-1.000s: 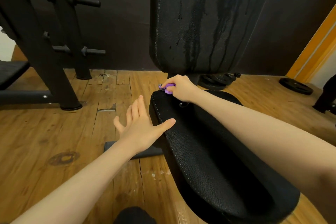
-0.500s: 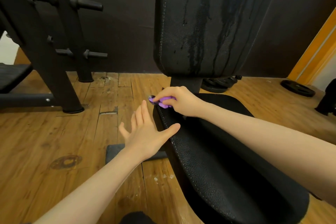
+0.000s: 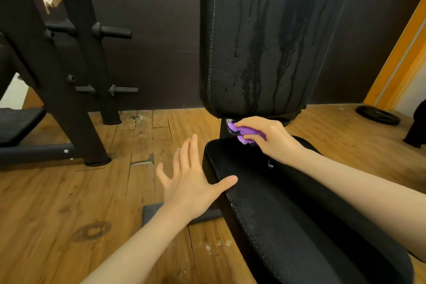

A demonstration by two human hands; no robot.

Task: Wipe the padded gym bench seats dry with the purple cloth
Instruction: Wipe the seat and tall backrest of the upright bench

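Seat pad (image 3: 288, 214) grained black leatherette, perhaps vinyl; backrest (image 3: 253, 41) wet-streaked; purple cloth (image 3: 247, 132) soft; floor (image 3: 69, 203) worn wood.

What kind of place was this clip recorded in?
Most likely a gym: a black padded bench seat with an upright backrest, a weight plate on the wooden floor, and a pegged black rack.

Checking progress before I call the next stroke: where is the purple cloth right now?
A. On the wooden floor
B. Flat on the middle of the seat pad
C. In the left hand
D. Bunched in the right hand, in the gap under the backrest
D: the right hand grips the bunched purple cloth at the gap between the streaked backrest pad and the seat pad.
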